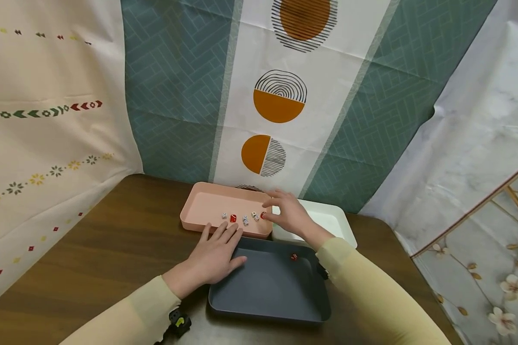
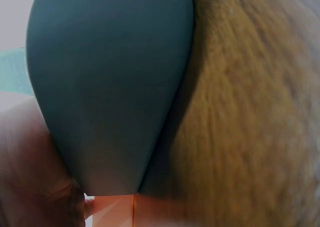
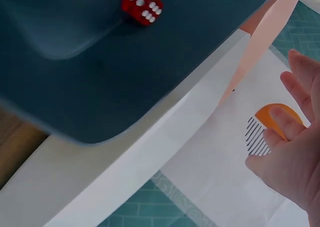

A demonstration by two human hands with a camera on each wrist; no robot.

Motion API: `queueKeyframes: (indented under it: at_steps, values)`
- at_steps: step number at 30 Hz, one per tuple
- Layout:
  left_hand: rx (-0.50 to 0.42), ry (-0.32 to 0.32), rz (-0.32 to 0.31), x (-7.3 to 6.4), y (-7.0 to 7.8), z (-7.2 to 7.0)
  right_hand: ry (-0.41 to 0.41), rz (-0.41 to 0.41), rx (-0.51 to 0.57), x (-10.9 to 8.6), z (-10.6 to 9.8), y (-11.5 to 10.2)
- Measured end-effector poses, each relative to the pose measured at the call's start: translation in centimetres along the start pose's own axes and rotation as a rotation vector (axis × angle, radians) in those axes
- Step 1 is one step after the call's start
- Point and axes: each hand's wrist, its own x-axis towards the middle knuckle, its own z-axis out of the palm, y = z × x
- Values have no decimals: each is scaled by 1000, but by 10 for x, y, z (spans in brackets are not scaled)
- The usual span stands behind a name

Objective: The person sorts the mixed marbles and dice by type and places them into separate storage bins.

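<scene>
My left hand [image 1: 216, 254] lies flat with spread fingers at the front edge of the pink tray [image 1: 198, 226], its thumb over the dark blue tray [image 1: 272, 287]. In the pink tray sit a white die [image 1: 224, 215], a red die [image 1: 233, 218] and several other dice. My right hand [image 1: 287, 213] reaches over the pink tray's right end, thumb and forefinger apart beside another red die [image 1: 263, 215]. In the right wrist view, the same hand [image 3: 295, 152] has loosely bent fingers with nothing visible between them. One red die [image 3: 142, 6] rests in the dark blue tray.
A white tray [image 1: 332, 218] stands to the right of the pink one, partly under my right forearm. All three trays are on a brown wooden table [image 1: 112, 249]. Patterned cloths [image 1: 177, 96] hang behind and at both sides.
</scene>
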Motion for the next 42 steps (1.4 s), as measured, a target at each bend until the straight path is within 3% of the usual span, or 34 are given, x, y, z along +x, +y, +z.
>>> queueKeyframes:
  at_steps: [14, 20, 42]
  values:
    - [-1, -1, 6, 0, -2, -3, -16, -19, -9, -39, -8, -2]
    - [-9, 2, 13, 0, -2, -3, -20, -39, -45, -59, -9, 4]
    - [-5, 1, 6, -2, -1, -3, -15, -61, -25, -114, -7, 24]
